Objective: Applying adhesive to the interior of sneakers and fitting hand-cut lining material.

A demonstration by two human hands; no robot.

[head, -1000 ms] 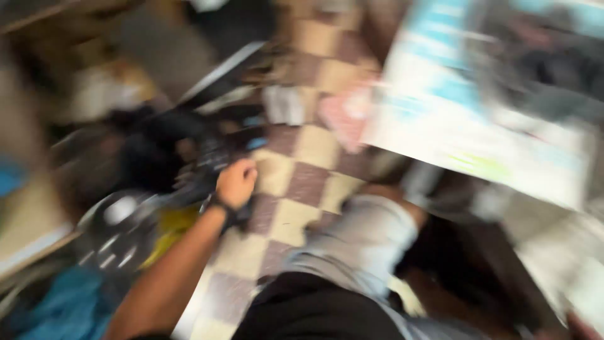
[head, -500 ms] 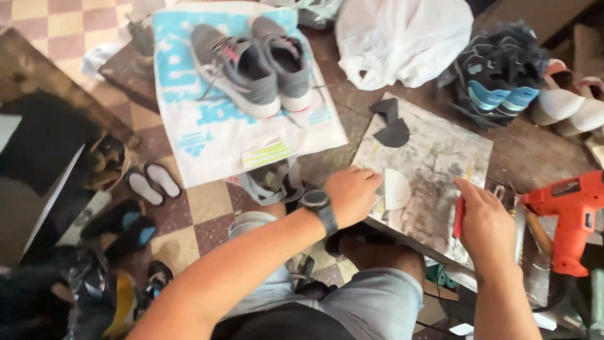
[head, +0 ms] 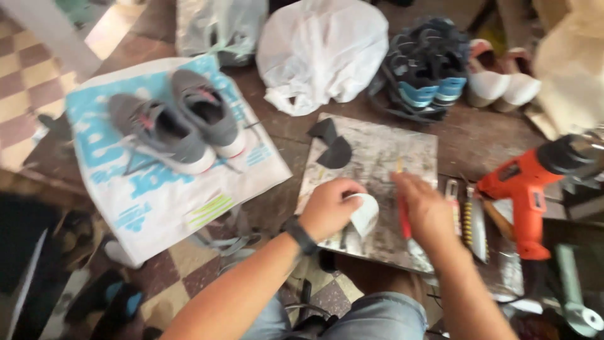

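My left hand (head: pixel 328 206) is closed on a curved white piece of material (head: pixel 365 214) over a stained work board (head: pixel 384 157). My right hand (head: pixel 425 211) grips a thin red-handled tool (head: pixel 402 214), its tip pointing away from me, just right of the white piece. Two dark cut pieces (head: pixel 333 146) lie on the board's far left corner. A black watch sits on my left wrist.
A pair of grey sneakers (head: pixel 179 126) rests on a white and blue bag at left. Behind stand a white plastic bag (head: pixel 324 53), blue-black shoes (head: pixel 425 69) and white shoes (head: pixel 503 82). An orange heat gun (head: pixel 528 189) and files (head: pixel 469 217) lie right. Checkered floor at left.
The view swung from the floor to the work board. My left hand came off the board's edge and now holds the white piece; my right hand has drawn closer to it.
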